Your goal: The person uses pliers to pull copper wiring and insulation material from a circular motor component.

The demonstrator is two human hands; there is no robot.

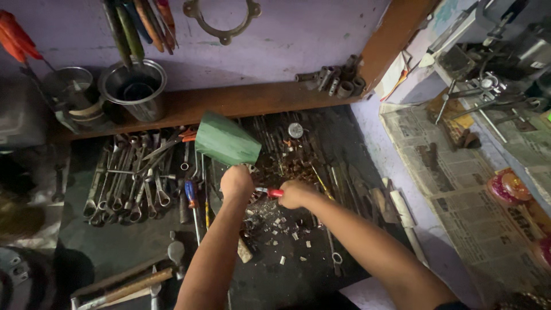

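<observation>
Far left there's a pile of steel wrenches (123, 183), long thin shapes laid mostly side by side on a dark, grimy bench (115, 247). Above them on a wooden shelf (229, 100) sit two dull metal cups (135, 86) stuffed with handled tools. Down at the bottom left lies a hammer (132, 284) with a worn wooden handle.

Moving in, the left hand (236, 182) is closed in a fist around the bottom of a green cup (225, 139). The cup looks like smooth plastic, tapered, and it's tipped over: long axis runs up-left, wide mouth pointing up and left toward the shelf, narrow base down by the fist. It sits mid-bench, just above the hands.

Right next to it the right hand (295, 194) is clenched on a small tool with a red handle (274, 193), which lies roughly level and pokes left toward the other fist. What the tip is can't be made out.

Under both hands are pale little chips (281, 221) scattered on the bench. Further right, newspaper (459, 189) covers the floor.
</observation>
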